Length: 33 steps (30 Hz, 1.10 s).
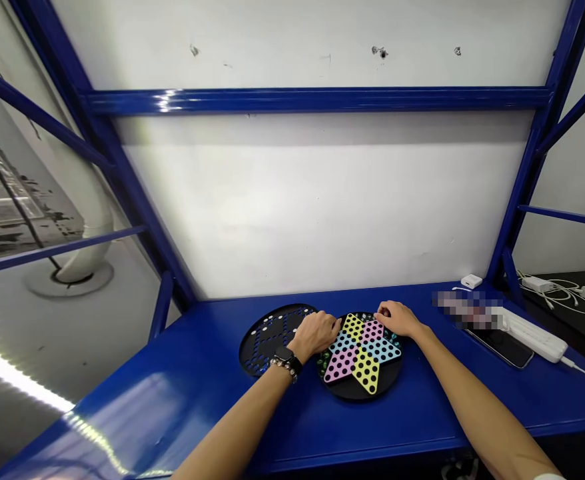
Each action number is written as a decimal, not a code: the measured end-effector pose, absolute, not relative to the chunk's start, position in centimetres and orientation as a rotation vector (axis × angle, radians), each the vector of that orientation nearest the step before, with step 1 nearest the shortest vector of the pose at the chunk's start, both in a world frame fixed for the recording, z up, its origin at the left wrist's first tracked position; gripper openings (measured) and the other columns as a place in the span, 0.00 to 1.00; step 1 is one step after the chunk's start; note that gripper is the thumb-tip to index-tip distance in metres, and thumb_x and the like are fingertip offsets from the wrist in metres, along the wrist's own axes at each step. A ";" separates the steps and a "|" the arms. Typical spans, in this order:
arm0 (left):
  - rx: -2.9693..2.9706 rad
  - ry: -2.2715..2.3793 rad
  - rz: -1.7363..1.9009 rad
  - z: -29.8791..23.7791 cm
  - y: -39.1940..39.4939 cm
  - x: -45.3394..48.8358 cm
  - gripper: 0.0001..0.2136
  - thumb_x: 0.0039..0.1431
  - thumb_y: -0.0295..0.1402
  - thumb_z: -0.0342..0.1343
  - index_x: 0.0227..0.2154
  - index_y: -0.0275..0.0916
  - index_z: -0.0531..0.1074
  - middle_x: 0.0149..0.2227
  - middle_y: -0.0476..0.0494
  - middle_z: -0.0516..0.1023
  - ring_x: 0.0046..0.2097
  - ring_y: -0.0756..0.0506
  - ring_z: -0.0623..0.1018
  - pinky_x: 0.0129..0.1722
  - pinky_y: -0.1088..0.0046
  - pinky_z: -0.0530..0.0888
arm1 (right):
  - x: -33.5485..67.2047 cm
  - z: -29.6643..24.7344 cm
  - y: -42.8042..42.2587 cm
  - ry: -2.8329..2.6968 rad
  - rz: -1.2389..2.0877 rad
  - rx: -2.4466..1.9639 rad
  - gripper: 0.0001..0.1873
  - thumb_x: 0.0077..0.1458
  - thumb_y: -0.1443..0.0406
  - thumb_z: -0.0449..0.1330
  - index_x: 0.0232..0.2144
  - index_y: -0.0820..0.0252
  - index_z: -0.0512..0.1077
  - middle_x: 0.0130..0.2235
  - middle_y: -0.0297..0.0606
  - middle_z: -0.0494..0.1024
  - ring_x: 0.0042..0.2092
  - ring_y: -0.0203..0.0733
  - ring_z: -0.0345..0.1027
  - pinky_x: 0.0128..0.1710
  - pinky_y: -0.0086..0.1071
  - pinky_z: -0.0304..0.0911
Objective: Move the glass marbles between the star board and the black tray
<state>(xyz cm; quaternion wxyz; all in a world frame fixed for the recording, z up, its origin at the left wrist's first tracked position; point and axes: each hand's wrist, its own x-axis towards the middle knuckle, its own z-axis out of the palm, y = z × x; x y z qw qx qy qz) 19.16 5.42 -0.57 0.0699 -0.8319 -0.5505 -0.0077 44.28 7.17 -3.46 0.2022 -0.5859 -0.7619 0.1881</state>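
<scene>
Curling over the left side of a round game board, the left hand has its fingers bent and pressed together; whether they pinch a piece cannot be told. The right hand rests on the board's far right rim, fingers likewise bent, its grip unclear. The board is black with a six-pointed star in yellow, pink and pale blue, dotted with holes, and lies near the middle of the blue worktop. Touching its left side lies a black round tray. A white power strip and a phone lie toward the right edge.
</scene>
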 end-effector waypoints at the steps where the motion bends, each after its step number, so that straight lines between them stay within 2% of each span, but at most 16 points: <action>1: -2.496 -1.667 -0.032 -0.6 5.5 19.2 0.26 0.68 0.41 0.36 0.31 0.35 0.79 0.35 0.31 0.81 0.38 0.39 0.81 0.39 0.66 0.72 | 44.3 -3.5 7.2 -2.128 0.525 -1.634 0.12 0.59 0.57 0.55 0.33 0.56 0.73 0.34 0.35 0.76 0.34 0.36 0.67 0.30 0.28 0.51; 6: -2.499 -1.681 -0.048 -0.5 5.8 19.3 0.26 0.67 0.41 0.37 0.30 0.34 0.79 0.34 0.30 0.80 0.36 0.37 0.80 0.36 0.64 0.72 | 44.2 -3.6 7.3 -2.131 0.511 -1.620 0.11 0.59 0.57 0.56 0.33 0.57 0.73 0.34 0.35 0.76 0.34 0.36 0.66 0.31 0.28 0.51; 17: -2.528 -1.638 -0.141 -0.9 5.8 19.2 0.28 0.68 0.43 0.36 0.24 0.36 0.77 0.29 0.33 0.80 0.32 0.40 0.79 0.35 0.68 0.68 | 44.2 -3.4 7.1 -2.122 0.513 -1.632 0.11 0.59 0.58 0.56 0.33 0.57 0.74 0.33 0.35 0.76 0.34 0.36 0.66 0.30 0.27 0.50; 24: -2.335 -1.863 -0.546 -0.2 6.6 16.2 0.27 0.69 0.46 0.34 0.27 0.40 0.75 0.29 0.39 0.80 0.31 0.43 0.78 0.30 0.71 0.62 | 44.3 -3.7 7.3 -2.122 0.510 -1.606 0.11 0.59 0.57 0.56 0.32 0.56 0.73 0.32 0.34 0.76 0.33 0.36 0.66 0.30 0.27 0.50; 30: -2.458 -2.044 -0.704 -1.2 8.0 12.6 0.21 0.63 0.48 0.45 0.26 0.39 0.75 0.27 0.41 0.79 0.30 0.43 0.77 0.30 0.72 0.64 | 44.3 -3.5 7.2 -2.116 0.526 -1.626 0.11 0.59 0.57 0.55 0.32 0.56 0.73 0.33 0.34 0.76 0.33 0.36 0.66 0.30 0.28 0.50; 33: -2.574 -2.112 -0.856 -1.8 8.1 12.1 0.23 0.59 0.52 0.47 0.28 0.39 0.77 0.28 0.43 0.81 0.30 0.44 0.77 0.31 0.72 0.67 | 44.3 -3.4 7.1 -2.121 0.526 -1.625 0.12 0.59 0.57 0.55 0.32 0.56 0.73 0.33 0.34 0.76 0.34 0.36 0.67 0.30 0.28 0.51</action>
